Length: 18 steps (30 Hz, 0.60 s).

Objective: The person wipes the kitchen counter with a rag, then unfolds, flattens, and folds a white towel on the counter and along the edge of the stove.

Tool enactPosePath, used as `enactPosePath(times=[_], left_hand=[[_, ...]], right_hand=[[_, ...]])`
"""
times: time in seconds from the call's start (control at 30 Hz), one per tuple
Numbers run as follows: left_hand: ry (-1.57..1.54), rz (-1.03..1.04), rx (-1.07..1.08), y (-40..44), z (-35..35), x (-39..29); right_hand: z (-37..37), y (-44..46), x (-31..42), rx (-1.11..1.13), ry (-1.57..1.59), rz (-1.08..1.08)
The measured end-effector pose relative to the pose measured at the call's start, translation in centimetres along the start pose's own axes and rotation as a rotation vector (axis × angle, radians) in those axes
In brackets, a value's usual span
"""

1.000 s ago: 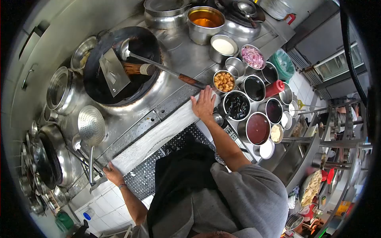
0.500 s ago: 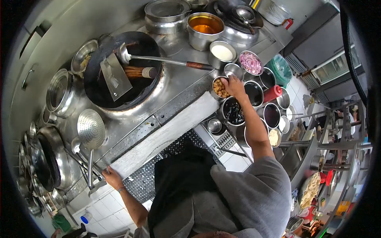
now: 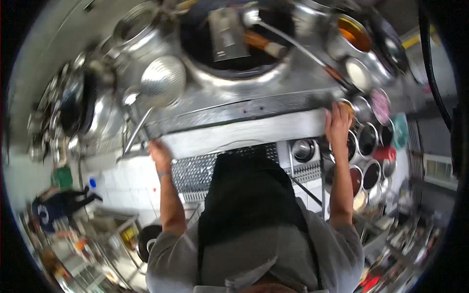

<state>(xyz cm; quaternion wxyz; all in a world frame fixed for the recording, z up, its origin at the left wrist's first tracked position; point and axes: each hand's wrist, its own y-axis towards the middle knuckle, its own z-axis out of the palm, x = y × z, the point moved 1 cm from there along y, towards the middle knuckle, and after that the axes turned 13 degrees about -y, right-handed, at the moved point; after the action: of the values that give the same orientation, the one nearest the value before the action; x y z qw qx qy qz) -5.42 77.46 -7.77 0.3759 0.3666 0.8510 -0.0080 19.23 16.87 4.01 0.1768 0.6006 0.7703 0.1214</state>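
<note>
Along a long, pale, flat strip (image 3: 244, 132): right hand (image 3: 337, 127) splayed, gripping nothing; left hand (image 3: 159, 155) curled, hold unclear

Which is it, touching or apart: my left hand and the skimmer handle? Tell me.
Apart. The head view shows a visible gap between the left hand, at the white strip, and the skimmer handle.

Bowl (image 3: 349, 105) partly hidden by right hand (image 3: 338, 127), wok (image 3: 266, 62) cropped

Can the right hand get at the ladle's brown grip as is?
Probably yes: the brown grip lies on the counter side, just beyond the right hand, and nothing visible blocks the way.
</note>
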Motion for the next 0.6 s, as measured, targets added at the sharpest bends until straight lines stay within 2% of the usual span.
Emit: enactPosePath(times=[0.07,0.13,0.23,0.27,0.37,0.4,0.47,0.5,0.57,0.6], left_hand=[[0.015,-0.043,-0.019,0.1,0.0,0.4],[0.007,0.058,-0.069,0.2,-0.1,0.0],[0.064,0.060,-0.056,0.3,-0.1,0.7],[0.024,0.037,-0.016,0.5,-0.5,0.8],[0.177,0.208,-0.171,0.8,-1.9,-1.4],[0.208,0.182,-0.191,0.5,-2.0,-2.3],[0.036,0.358,0.097,-0.4,-3.4,-8.5],[-0.018,0.451,0.339,-1.1,-2.6,-8.4],[0.033,0.639,0.542,-1.9,-1.7,-9.6],[0.073,0.645,0.601,-1.8,-1.6,-9.2]], right_hand=[[0.1,-1.2,5.9,0.015,0.166,-0.212],[1.4,-2.9,13.1,0.045,0.454,-0.336],[1.4,-4.1,22.0,0.099,0.663,-0.517],[1.3,-4.2,24.5,0.118,0.724,-0.565],[-0.2,-3.6,30.3,0.201,0.782,-0.725],[0.9,-4.0,31.9,0.263,0.733,-0.782],[0.1,-3.8,33.7,0.251,0.616,-0.862],[-0.2,-3.7,34.4,0.244,0.560,-0.908],[1.9,-4.6,35.7,0.275,0.547,-0.929],[2.5,-5.1,36.0,0.304,0.512,-0.942]])
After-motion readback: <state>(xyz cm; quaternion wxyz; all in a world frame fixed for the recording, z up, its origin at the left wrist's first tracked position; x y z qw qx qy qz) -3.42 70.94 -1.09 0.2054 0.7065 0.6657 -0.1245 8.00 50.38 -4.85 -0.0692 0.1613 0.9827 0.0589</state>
